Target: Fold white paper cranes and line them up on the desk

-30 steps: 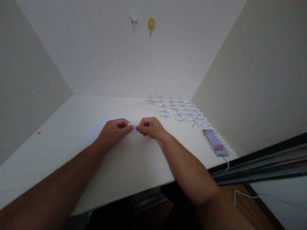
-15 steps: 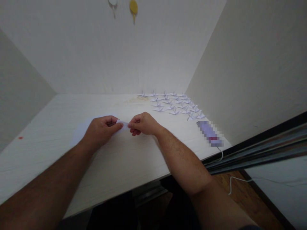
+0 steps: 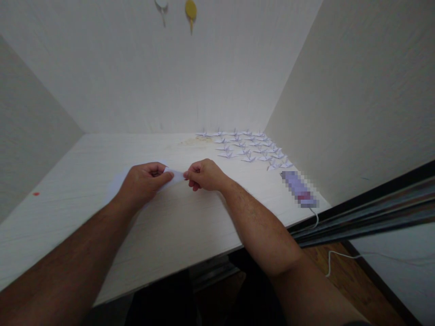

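A small piece of folded white paper (image 3: 177, 176) is stretched between my two hands above the white table (image 3: 170, 240). My left hand (image 3: 146, 181) pinches its left end between thumb and fingers. At the right tip of the paper, my right hand (image 3: 204, 174) has thumb and forefinger pressed together, with the other fingers curled below. More white paper (image 3: 116, 183) lies on the table, partly hidden behind my left hand. Several folded white paper cranes (image 3: 249, 159) stand in rows at the back right of the table.
A blurred-out flat object (image 3: 299, 189) with a white cable (image 3: 316, 219) lies near the table's right edge. Walls close off the back and sides. A yellow hook (image 3: 190, 10) hangs on the back wall, and a red spot (image 3: 36, 194) marks the left of the table.
My right hand has moved slightly right, away from my left hand, and more of the paper shows between them. The whole view has shifted a little.
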The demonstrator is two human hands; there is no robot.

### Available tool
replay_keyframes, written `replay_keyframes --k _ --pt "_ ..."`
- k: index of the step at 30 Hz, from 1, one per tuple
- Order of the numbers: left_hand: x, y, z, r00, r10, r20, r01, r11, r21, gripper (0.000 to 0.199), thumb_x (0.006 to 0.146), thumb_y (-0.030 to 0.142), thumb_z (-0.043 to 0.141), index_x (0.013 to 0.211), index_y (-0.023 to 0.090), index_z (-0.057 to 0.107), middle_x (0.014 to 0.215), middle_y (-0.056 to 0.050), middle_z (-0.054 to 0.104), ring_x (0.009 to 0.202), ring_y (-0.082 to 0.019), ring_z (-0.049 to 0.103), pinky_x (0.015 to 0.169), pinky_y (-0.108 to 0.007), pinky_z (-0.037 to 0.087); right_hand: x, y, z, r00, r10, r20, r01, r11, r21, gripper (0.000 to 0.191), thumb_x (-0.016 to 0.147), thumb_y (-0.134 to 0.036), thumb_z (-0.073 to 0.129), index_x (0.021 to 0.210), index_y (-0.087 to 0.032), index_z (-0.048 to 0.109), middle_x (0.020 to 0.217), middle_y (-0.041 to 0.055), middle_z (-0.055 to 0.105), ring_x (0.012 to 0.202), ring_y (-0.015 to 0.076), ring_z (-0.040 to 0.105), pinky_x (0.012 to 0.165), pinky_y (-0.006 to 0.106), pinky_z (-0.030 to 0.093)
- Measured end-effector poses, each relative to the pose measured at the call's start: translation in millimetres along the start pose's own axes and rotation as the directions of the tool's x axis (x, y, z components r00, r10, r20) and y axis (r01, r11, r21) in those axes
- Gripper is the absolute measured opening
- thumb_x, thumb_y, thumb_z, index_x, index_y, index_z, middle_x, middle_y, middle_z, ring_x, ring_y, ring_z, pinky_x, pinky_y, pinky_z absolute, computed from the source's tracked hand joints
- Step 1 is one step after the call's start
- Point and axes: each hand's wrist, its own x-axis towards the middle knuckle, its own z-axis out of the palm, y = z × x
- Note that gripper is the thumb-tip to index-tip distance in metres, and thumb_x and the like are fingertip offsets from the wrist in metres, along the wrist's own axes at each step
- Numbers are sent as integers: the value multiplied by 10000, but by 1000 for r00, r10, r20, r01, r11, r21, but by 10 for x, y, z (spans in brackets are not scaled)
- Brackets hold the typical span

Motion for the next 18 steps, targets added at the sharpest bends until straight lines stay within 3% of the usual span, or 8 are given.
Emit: replay_keyframes --k 7,12,15,18 --pt "-20 12 -9 1000 -3 -30 2 998 -56 214 675 403 663 674 192 625 529 31 540 465 -107 422 451 -224 300 -60 -56 -61 991 -37 -125 16 986 -164 379 760 -481 667 593 -155 572 491 -9 575 415 78 511 428 188 379" --pt "-19 -34 17 995 91 30 -89 994 -61 225 691 389 640 638 174 602 528 40 504 484 -95 402 471 -222 300 -64 -74 -43 942 -175 -288 128 976 -173 249 716 -385 695 671 -150 626 560 -27 562 524 76 473 492 190 349" --pt "-4 -80 54 987 146 72 -144 989 -32 239 705 388 624 625 165 593 535 43 498 501 -93 402 482 -222 302 -62 -79 -23 937 -222 -271 179 968 -174 197 713 -338 687 711 -143 655 589 -27 571 545 76 467 508 193 346" --pt "2 -110 90 980 169 106 -166 985 -36 226 709 371 619 626 163 591 532 50 486 501 -88 392 487 -221 307 -67 -79 -7 958 -190 -214 158 975 -156 178 715 -315 674 736 -138 685 597 -19 589 543 76 470 503 194 338"
